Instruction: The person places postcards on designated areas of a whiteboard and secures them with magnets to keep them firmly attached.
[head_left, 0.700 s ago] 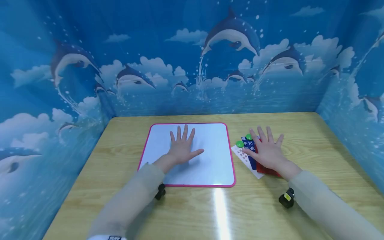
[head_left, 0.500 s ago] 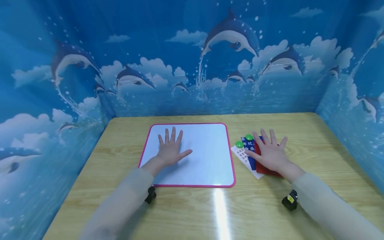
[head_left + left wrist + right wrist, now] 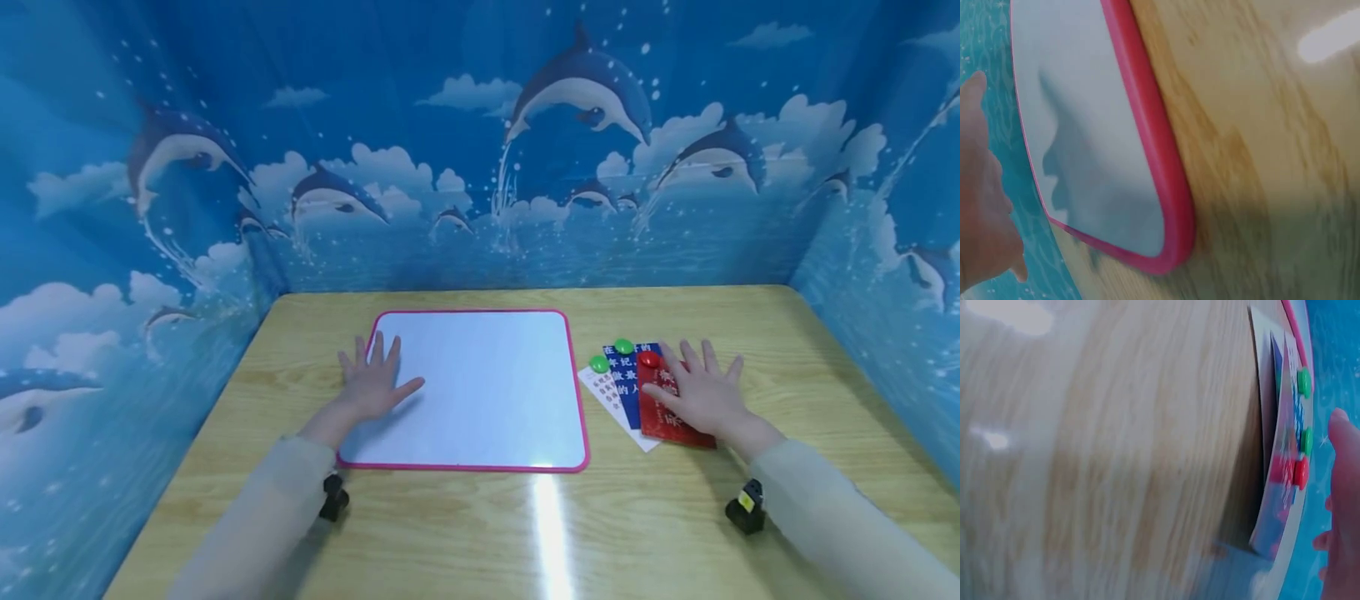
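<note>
Across the tabletop (image 3: 450,533), head view: both hands are spread and hold nothing. The left hand (image 3: 363,390) has shifted to the left edge of the board (image 3: 480,392), baring its middle; the right hand (image 3: 708,396), drawn rightward, uncovers the red magnet (image 3: 649,359) but hides part of the red card (image 3: 660,427). The shift seems to expose, not handle. Left wrist: hand cropped, raised above the board. Right wrist: hand cropped; card print illegible.
</note>
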`<state>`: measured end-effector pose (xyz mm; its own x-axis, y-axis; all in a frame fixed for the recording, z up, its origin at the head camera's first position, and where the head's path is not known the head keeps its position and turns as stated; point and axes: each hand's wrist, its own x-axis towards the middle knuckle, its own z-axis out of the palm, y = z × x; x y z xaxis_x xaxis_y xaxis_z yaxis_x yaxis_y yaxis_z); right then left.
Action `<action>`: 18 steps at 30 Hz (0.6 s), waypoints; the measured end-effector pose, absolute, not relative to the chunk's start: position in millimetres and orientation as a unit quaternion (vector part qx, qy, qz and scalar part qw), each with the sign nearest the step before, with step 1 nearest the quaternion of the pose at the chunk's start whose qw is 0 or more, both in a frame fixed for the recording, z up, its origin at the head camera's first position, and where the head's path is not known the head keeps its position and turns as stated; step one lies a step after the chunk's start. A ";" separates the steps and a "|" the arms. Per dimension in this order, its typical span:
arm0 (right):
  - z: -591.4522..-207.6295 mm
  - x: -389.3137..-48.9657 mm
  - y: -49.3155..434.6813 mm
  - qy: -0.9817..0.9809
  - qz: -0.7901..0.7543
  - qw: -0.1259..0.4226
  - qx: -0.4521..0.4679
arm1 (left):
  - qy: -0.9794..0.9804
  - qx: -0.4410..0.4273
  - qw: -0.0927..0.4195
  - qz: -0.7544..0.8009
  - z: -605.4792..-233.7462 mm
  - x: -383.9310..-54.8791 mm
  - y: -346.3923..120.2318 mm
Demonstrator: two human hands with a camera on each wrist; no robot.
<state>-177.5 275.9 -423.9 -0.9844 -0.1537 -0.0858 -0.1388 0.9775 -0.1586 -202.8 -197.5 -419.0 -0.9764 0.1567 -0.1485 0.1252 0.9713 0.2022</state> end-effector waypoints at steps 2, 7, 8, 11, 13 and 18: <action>-425.3 -177.9 280.8 0.993 -0.075 0.058 -0.069 | 0.989 0.069 0.091 0.096 -419.9 -202.8 -202.2; -428.5 -180.1 291.8 0.992 -0.073 0.089 -0.058 | 0.987 0.059 0.112 0.096 -424.9 -203.6 -212.3; -428.9 -180.4 293.6 0.991 -0.076 0.094 -0.056 | 0.987 0.058 0.117 0.096 -425.8 -203.6 -213.5; -430.6 -181.8 299.6 0.989 -0.089 0.108 -0.055 | 0.986 0.054 0.131 0.092 -428.1 -202.8 -215.9; -431.8 -183.2 302.6 0.987 -0.096 0.117 -0.054 | 0.985 0.051 0.137 0.095 -428.4 -201.6 -216.4; -435.8 -187.9 306.9 0.986 -0.099 0.122 -0.053 | 0.982 0.030 0.155 0.101 -429.6 -198.4 -219.2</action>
